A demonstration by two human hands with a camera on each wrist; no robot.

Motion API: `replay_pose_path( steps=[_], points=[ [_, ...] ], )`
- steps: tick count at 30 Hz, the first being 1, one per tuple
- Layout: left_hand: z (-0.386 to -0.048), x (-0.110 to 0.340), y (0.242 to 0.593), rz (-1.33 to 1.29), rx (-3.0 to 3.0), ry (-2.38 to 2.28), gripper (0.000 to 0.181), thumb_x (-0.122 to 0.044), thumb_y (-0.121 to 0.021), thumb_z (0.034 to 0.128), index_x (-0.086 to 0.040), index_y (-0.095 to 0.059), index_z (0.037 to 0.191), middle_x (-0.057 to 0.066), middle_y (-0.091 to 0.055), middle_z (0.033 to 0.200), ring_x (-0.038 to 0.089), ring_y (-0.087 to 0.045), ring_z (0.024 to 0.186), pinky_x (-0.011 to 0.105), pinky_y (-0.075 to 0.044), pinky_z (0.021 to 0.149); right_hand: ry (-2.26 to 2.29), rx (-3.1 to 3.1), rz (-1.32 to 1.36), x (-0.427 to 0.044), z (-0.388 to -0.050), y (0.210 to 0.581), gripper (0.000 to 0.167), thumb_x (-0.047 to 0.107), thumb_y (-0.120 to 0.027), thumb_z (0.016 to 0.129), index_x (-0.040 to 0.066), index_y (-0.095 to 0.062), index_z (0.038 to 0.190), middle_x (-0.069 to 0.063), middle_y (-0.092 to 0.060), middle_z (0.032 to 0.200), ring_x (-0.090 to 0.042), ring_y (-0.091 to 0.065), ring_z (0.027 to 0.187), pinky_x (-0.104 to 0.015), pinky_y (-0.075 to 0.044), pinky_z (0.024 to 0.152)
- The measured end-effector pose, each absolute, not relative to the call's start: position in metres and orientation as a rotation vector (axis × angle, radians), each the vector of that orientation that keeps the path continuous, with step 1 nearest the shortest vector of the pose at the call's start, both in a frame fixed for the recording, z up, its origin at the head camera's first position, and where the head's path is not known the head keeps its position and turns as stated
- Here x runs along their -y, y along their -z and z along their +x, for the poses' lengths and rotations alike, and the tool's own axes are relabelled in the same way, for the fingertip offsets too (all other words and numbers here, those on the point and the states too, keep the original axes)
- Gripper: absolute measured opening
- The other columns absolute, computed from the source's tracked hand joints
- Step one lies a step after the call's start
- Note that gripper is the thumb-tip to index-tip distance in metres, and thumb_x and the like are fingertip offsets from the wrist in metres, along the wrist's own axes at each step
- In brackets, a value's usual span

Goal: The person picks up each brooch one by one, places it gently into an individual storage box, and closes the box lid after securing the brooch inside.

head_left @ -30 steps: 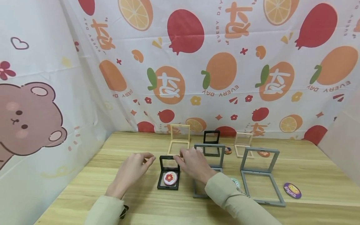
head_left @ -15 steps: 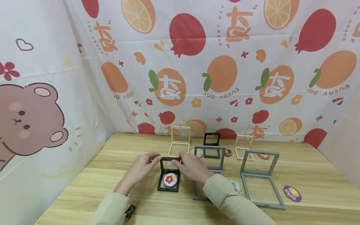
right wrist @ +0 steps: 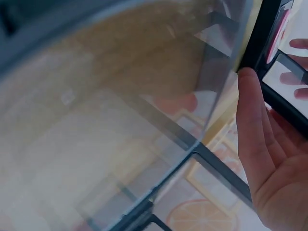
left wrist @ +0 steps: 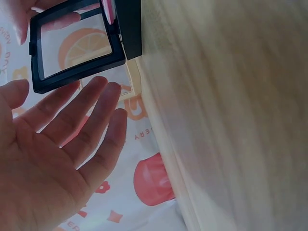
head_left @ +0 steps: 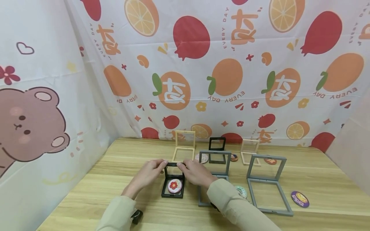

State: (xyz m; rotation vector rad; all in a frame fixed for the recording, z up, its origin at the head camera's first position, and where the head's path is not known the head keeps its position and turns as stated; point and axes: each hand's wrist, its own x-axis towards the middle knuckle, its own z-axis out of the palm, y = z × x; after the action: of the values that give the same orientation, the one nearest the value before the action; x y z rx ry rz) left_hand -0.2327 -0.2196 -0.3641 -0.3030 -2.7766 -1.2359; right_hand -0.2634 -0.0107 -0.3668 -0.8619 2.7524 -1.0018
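Grip's a loose one: the upright lid (head_left: pixel 172 164) of the small black frame (head_left: pixel 175 176) is flanked at its top corners by the left hand (head_left: pixel 146 175) and the right hand (head_left: pixel 198 173), fingers extended rather than wrapped round it. In the head view both palms are hidden, but in the left wrist view the left palm and spread fingers are seen along the lid's side, and bits of the right hand are caught through it. In the right wrist view a fingertip is shown by the hinge, and much of the rest is filled by a blurry clear pane (right wrist: pixel 120 130). The black frame is laid open, hinge crosswise, opening toward the person, its length running toward the printed cloth (head_left: pixel 199 86); a flower badge (head_left: pixel 175 185) is held in the base. On the right, room is pinched by a gray frame (head_left: pixel 228 165); behind, a yellow frame (head_left: pixel 185 148) is close. More room's left leftward, up to the table (head_left: pixel 101 192) edge.
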Motion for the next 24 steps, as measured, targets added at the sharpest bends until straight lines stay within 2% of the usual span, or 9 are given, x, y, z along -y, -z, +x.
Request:
replay_pose_path(
  steps=[3,6,9,12,15,17,20,21,24],
  points=[
    [-0.233,0.219,0.365,-0.319,2.781,1.231,0.036,-0.024,-0.052,0.1072,0.004,-0.070,0.119,0.019,-0.071,0.113,0.029,-0.069,0.090,0.045,-0.054,0.081,1.046,-2.692,-0.848,0.009,-0.266,0.369,0.048,0.035,-0.041,0.110,-0.003,-0.065,0.126,-0.007,-0.059,0.064,-0.020,-0.063,0.058,-0.035,-0.051,0.075],
    [-0.234,0.217,0.364,-0.313,2.801,1.225,0.034,-0.024,-0.051,0.1072,0.002,-0.072,0.114,0.018,-0.071,0.112,0.029,-0.069,0.089,0.044,-0.054,0.080,1.103,-2.617,-0.819,0.008,-0.268,0.370,0.047,0.034,-0.041,0.110,-0.002,-0.065,0.128,-0.011,-0.059,0.058,-0.026,-0.063,0.050,-0.031,-0.051,0.065],
    [-0.235,0.217,0.364,-0.320,2.834,1.236,0.035,-0.024,-0.050,0.1079,0.002,-0.072,0.116,0.021,-0.070,0.116,0.029,-0.070,0.088,0.045,-0.054,0.082,1.130,-2.565,-0.786,0.008,-0.269,0.369,0.046,0.035,-0.043,0.110,-0.001,-0.066,0.127,-0.009,-0.055,0.056,-0.027,-0.064,0.052,-0.030,-0.049,0.055],
    [-0.235,0.217,0.364,-0.344,2.862,1.272,0.040,-0.025,-0.047,0.1090,0.005,-0.068,0.123,0.024,-0.068,0.119,0.029,-0.070,0.088,0.048,-0.054,0.086,1.147,-2.524,-0.745,0.007,-0.269,0.369,0.046,0.038,-0.044,0.109,0.001,-0.068,0.124,-0.006,-0.052,0.054,-0.028,-0.065,0.054,-0.029,-0.047,0.051],
    [-0.235,0.218,0.364,-0.374,2.883,1.328,0.044,-0.027,-0.044,0.1099,0.009,-0.065,0.127,0.025,-0.067,0.120,0.031,-0.071,0.089,0.052,-0.052,0.091,1.166,-2.485,-0.704,0.007,-0.270,0.368,0.046,0.039,-0.046,0.108,0.002,-0.071,0.114,-0.006,-0.050,0.052,-0.028,-0.066,0.055,-0.031,-0.049,0.050],
    [-0.235,0.220,0.363,-0.388,2.909,1.358,0.046,-0.028,-0.043,0.1102,0.008,-0.066,0.124,0.024,-0.068,0.118,0.031,-0.071,0.091,0.055,-0.049,0.095,1.174,-2.462,-0.691,0.006,-0.270,0.368,0.046,0.040,-0.047,0.108,0.002,-0.072,0.099,-0.005,-0.049,0.050,-0.028,-0.067,0.055,-0.032,-0.051,0.050],
    [-0.234,0.222,0.362,-0.407,2.953,1.395,0.047,-0.030,-0.041,0.1104,0.009,-0.065,0.125,0.024,-0.067,0.120,0.033,-0.070,0.096,0.058,-0.044,0.100,1.194,-2.407,-0.680,0.004,-0.272,0.367,0.050,0.040,-0.048,0.107,0.005,-0.062,0.075,-0.004,-0.048,0.049,-0.028,-0.068,0.056,-0.034,-0.054,0.051],
    [-0.234,0.223,0.361,-0.409,2.969,1.403,0.048,-0.030,-0.041,0.1105,0.009,-0.064,0.126,0.025,-0.066,0.121,0.034,-0.069,0.098,0.059,-0.042,0.102,1.204,-2.380,-0.675,0.004,-0.273,0.367,0.050,0.040,-0.049,0.106,0.006,-0.057,0.071,-0.004,-0.049,0.050,-0.028,-0.068,0.056,-0.034,-0.054,0.051],
    [-0.234,0.225,0.358,-0.416,3.010,1.418,0.050,-0.030,-0.041,0.1104,0.011,-0.061,0.130,0.027,-0.064,0.125,0.036,-0.068,0.103,0.061,-0.038,0.105,1.224,-2.313,-0.677,0.002,-0.275,0.365,0.048,0.039,-0.051,0.105,0.004,-0.060,0.074,-0.008,-0.054,0.054,-0.028,-0.068,0.057,-0.035,-0.055,0.052]
  ],
)
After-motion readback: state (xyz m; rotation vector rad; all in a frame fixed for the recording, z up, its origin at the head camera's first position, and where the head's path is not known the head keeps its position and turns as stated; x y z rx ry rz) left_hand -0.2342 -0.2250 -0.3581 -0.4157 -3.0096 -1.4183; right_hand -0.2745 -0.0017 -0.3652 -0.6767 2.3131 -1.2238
